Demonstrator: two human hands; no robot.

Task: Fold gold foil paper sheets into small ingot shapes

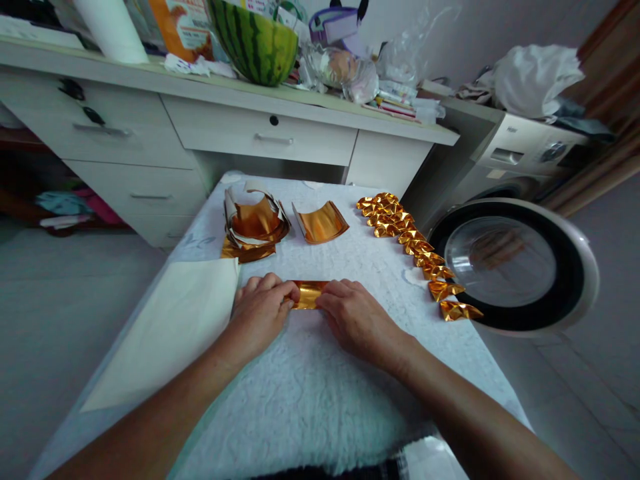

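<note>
A strip of shiny gold foil paper (309, 295) lies across the cloth-covered table in front of me. My left hand (263, 303) grips its left end, thumb and fingers pressed together. At the right end, my right hand (353, 307) is closed on the same paper. Beyond my hands sits a curled stack of gold foil sheets (257, 220), with a smaller curved stack of gold foil sheets (323, 222) to its right. Folded gold foil pieces (420, 250) run in a line down the table's right side. The fingertips are partly hidden.
A cream paper sheet (175, 320) lies at the left of the table (300, 400). A white desk (305, 143) stands behind, bearing a cut watermelon (255, 43) and plastic bags. At the right, a washing machine's open round door (510, 263) comes close to the table edge.
</note>
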